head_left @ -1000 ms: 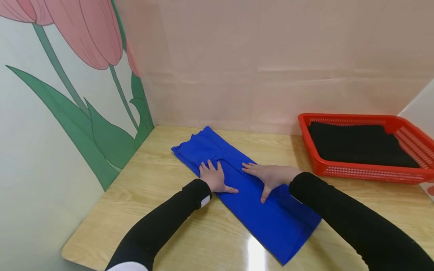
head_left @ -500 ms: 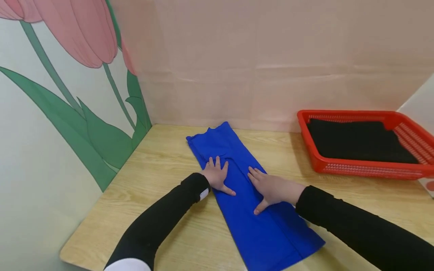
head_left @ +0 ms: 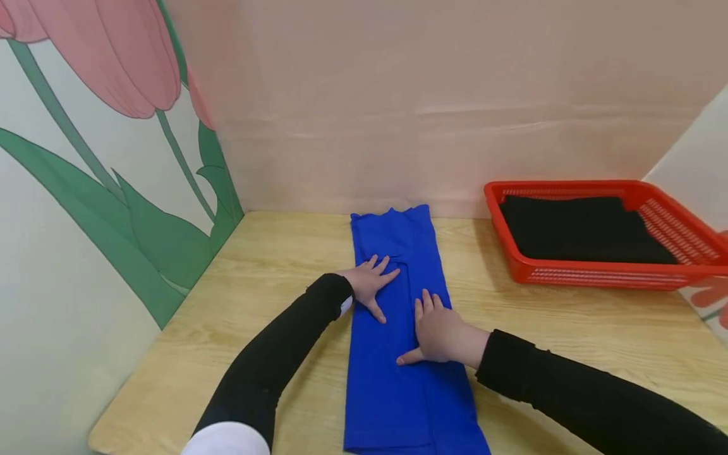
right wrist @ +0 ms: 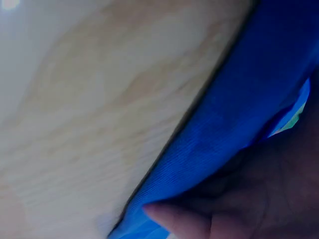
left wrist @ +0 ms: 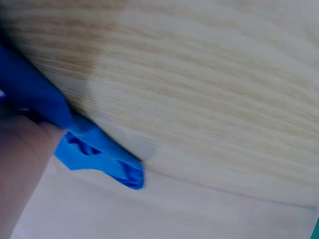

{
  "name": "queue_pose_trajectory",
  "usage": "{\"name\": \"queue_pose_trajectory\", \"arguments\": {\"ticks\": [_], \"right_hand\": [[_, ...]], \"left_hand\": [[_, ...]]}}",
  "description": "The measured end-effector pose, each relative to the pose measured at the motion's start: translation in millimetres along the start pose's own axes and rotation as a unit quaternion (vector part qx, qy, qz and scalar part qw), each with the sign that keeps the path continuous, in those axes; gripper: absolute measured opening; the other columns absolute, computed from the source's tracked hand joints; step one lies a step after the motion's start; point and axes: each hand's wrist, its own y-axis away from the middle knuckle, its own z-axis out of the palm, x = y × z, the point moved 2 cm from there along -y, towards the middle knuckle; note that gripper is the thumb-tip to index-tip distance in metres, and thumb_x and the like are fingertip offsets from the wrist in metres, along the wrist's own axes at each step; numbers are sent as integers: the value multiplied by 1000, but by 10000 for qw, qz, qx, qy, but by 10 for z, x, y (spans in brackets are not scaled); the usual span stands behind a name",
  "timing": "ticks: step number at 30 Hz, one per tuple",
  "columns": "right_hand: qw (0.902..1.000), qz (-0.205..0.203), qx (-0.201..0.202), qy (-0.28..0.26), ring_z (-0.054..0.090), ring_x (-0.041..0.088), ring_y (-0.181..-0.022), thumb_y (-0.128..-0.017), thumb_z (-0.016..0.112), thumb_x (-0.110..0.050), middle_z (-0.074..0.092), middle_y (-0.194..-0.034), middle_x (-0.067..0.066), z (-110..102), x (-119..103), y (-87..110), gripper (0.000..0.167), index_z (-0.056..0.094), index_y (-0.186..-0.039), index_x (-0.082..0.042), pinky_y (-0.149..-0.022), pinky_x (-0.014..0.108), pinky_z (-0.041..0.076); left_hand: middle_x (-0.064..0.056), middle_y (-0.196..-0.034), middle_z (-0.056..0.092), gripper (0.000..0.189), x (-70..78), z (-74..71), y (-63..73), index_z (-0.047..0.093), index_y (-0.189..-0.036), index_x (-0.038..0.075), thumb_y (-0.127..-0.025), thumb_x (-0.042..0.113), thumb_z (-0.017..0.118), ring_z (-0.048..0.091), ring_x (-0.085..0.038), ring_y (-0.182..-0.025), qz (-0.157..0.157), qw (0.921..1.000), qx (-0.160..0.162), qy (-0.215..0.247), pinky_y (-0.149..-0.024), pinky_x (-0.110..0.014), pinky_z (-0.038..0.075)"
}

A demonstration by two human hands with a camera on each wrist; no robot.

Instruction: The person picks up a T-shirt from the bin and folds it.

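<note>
A blue folded cloth, perhaps a garment, lies lengthwise on the wooden table, its far end near the back wall. My left hand rests on its left part with fingers spread. Lower down, my right hand presses flat on the right part, thumb pointing left. In the left wrist view the hand touches the blue cloth beside bare wood. The right wrist view has the hand over the cloth's edge. Whether the cloth is a shirt or trousers cannot be told.
A red plastic basket stands at the back right, with a folded black cloth inside. The wooden table meets a pinkish covered wall behind and a tulip-painted wall on the left.
Both hands have turned the blue cloth clockwise on the table, from slanting to nearly straight up and down in view. The right hand has moved nearer the body. The view has shifted slightly.
</note>
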Motion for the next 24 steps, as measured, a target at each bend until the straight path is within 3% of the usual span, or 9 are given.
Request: {"name": "queue_pose_trajectory", "arguments": {"ticks": [7, 11, 16, 20, 24], "right_hand": [[9986, 290, -249, -369, 24, 48, -139, -61, 44, -94, 23, -153, 31, -54, -115, 5, 136, 29, -148, 9, -97, 57, 42], [9977, 0, 84, -670, 28, 49, -137, -68, 50, -88, 24, -152, 32, -109, 49, -6, 127, 31, -146, 10, -100, 58, 38], [9914, -675, 595, -948, 21, 49, -140, -73, 57, -79, 18, -153, 33, -156, 435, -73, 122, 26, -147, 13, -107, 58, 27], [9873, -806, 252, -1347, 13, 49, -142, -71, 60, -78, 10, -155, 33, -89, 615, -123, 128, 15, -149, 14, -111, 58, 20], [9867, -754, 52, -1437, 11, 50, -141, -67, 62, -78, 8, -155, 35, 3, 654, -158, 133, 14, -148, 15, -111, 58, 20]], "left_hand": [[-7, -163, -4, 124, -44, -12, -80, 6, -158, 26, -64, 78, 67, -6, -34, -147, 215, 9998, -23, 32, -116, -47, 7], [-9, -163, 5, 119, -37, -75, -38, 11, -158, 19, -69, 77, 65, 1, -32, -147, 205, 9992, 290, 181, -117, -44, 9], [-16, -161, 10, 112, 22, -96, 125, 15, -155, 4, -80, 77, 53, 8, -32, -147, -88, 9967, 793, 179, -117, -38, 13], [-22, -159, 9, 118, 93, -48, 178, 16, -153, -3, -78, 83, 46, 13, -36, -146, -389, 9935, 989, -409, -116, -38, 17], [-24, -159, 8, 125, 90, 40, 125, 15, -152, -5, -74, 86, 47, 13, -37, -146, -552, 9925, 976, -482, -116, -37, 17]]}}
